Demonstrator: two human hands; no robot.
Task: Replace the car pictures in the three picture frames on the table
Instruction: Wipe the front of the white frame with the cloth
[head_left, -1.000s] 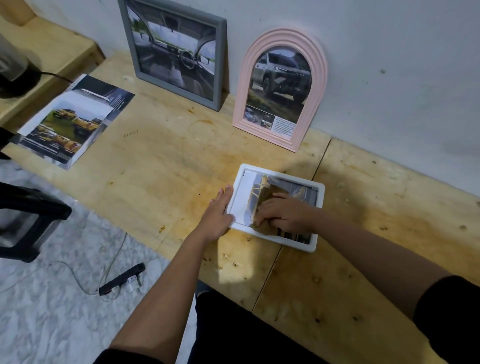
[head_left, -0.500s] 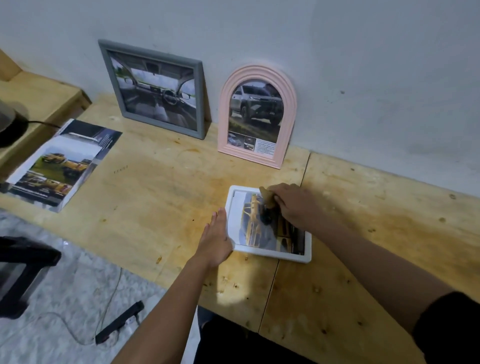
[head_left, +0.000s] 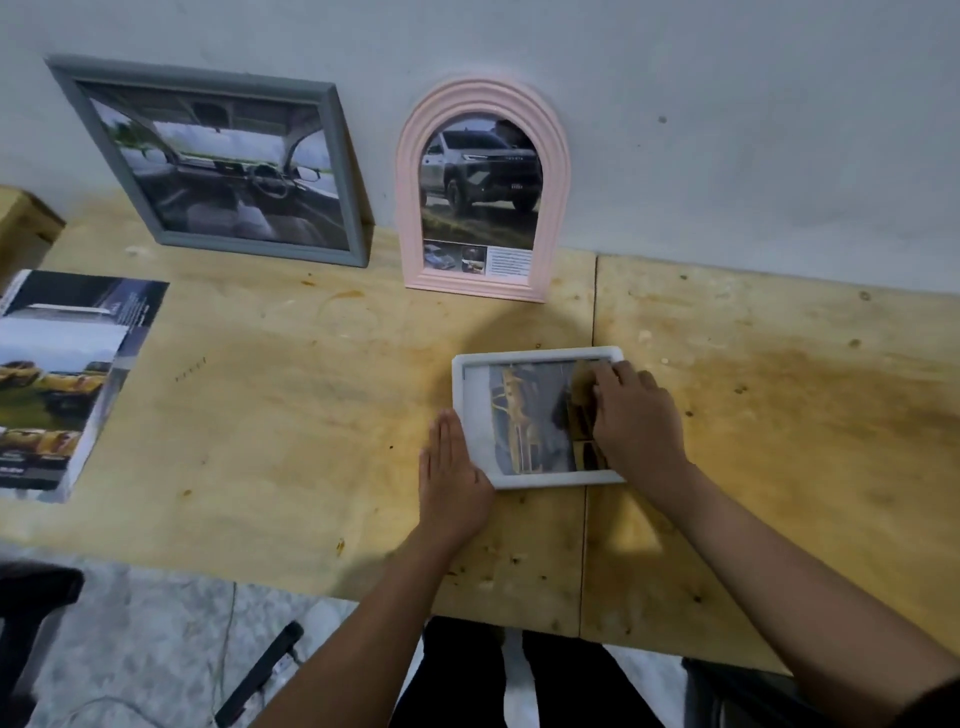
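Pale wall (head_left: 727, 104) stood behind a wooden table (head_left: 260, 415) in the head view. At the far side, two frames leaned on this wall: a grey frame (head_left: 260, 248) on the left with a picture of a car interior, and just right of it a pink arched frame (head_left: 409, 223) with a picture of a grey pickup. Nearer, a white frame (head_left: 535, 355) lay flat on the table, and a yellow car picture (head_left: 524, 421) lay inside it. The left hand (head_left: 454, 467) lay flat, fingers straight and together, touching the near left corner of the white frame. The right hand (head_left: 636, 410) rested over the right part of the picture with bent fingers, tips near its far right corner; whether they pinched it was not possible to tell. A car brochure (head_left: 67, 384) lay at the left edge of the table
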